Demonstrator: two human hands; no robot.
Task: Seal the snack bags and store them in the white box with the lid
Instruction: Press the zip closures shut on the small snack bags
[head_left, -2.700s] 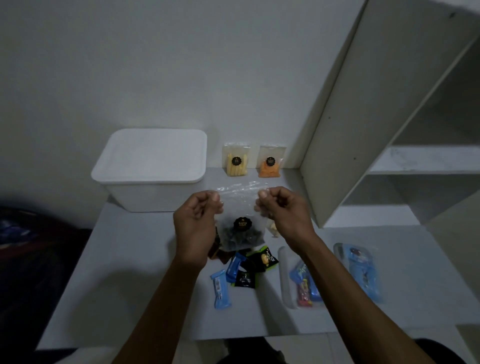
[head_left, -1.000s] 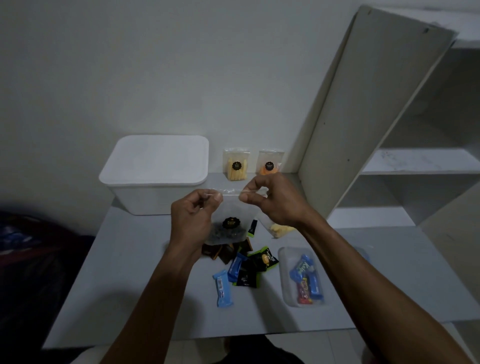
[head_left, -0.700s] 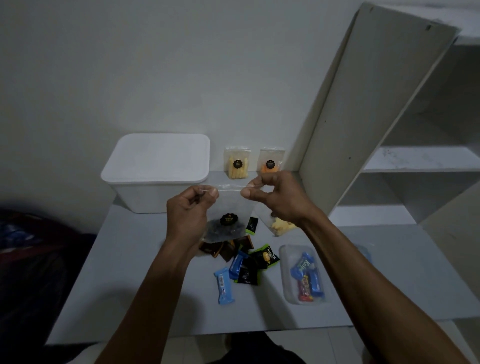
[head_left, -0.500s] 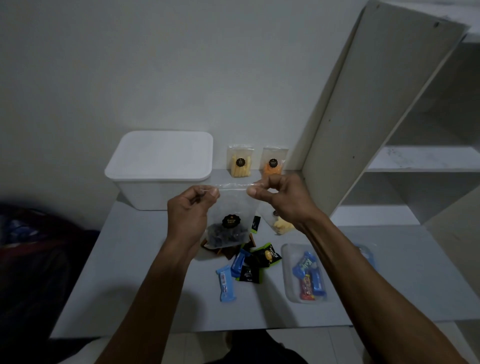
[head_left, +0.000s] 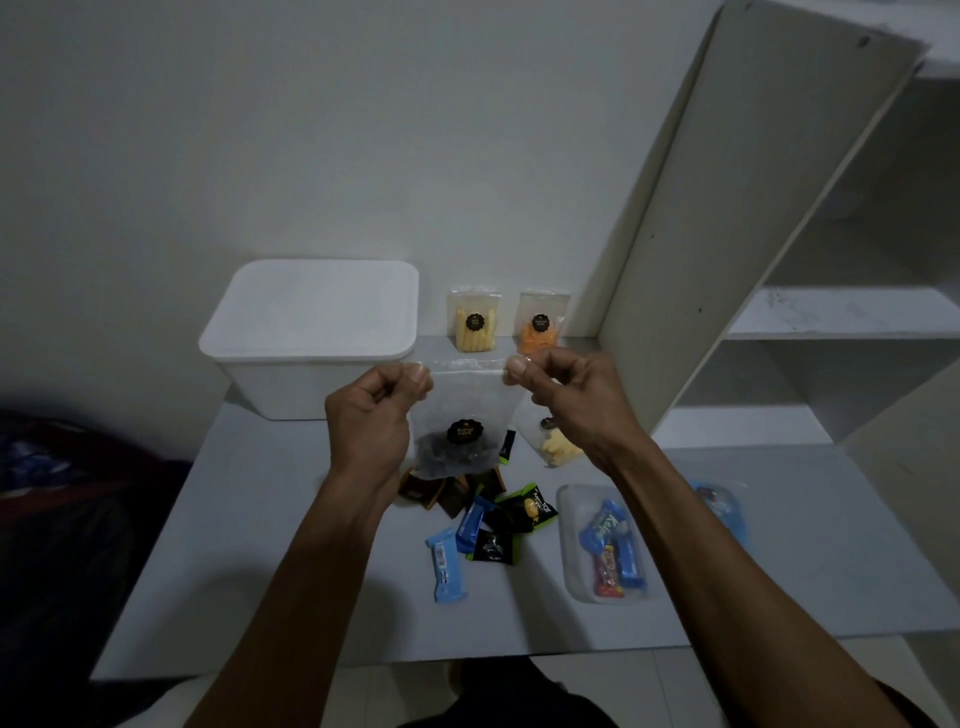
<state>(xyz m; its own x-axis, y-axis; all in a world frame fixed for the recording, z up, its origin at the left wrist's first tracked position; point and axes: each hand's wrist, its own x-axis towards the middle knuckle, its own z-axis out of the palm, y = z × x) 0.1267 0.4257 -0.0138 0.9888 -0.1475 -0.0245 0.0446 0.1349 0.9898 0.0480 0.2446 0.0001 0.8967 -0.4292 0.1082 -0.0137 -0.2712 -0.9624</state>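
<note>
I hold a clear snack bag (head_left: 462, 415) with dark snacks and a black round label upright above the table. My left hand (head_left: 371, 415) pinches its top left corner and my right hand (head_left: 566, 397) pinches its top right corner, the zip strip stretched between them. The white box (head_left: 291, 387) with its lid on stands at the back left. Two more bags lean on the wall: a yellow-stick bag (head_left: 474, 322) and an orange-snack bag (head_left: 541, 325). Another bag with pale snacks (head_left: 556, 447) lies under my right wrist.
Loose wrapped candies (head_left: 488, 519) lie on the grey table (head_left: 270, 545) below the bag. A clear bag with blue and red bars (head_left: 613, 545) lies to the right, a blue packet (head_left: 719, 506) beyond my right arm. A white shelf unit (head_left: 779, 234) rises at the right.
My right hand's pinch has slid rightward along the bag's top strip to the corner. The left hand keeps its corner. The bag has stayed hanging between both hands.
</note>
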